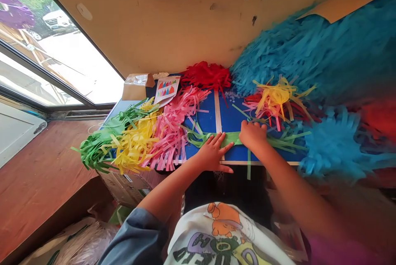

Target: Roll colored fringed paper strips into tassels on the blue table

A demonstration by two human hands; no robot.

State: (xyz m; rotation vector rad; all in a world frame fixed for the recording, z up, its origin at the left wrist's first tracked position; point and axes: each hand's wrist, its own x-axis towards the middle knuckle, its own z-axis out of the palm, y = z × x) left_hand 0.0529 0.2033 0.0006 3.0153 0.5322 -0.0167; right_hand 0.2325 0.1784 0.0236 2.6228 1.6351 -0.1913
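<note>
A green fringed paper strip (235, 137) lies across the blue table (207, 120) near its front edge. My left hand (214, 153) rests flat on the strip's left part, fingers spread, so it is open. My right hand (253, 134) presses on the strip just to the right, fingers curled down onto the paper. Piles of cut paper fringe lie to the left: green (102, 143), yellow (136, 141) and pink (175, 127).
A red fringe pile (206, 76) sits at the table's back, a yellow and pink tangle (275, 98) at right. Large blue fringe masses (324, 59) fill the right side. A small cardboard box (136, 85) and a printed card (167, 89) stand near the window (46, 50).
</note>
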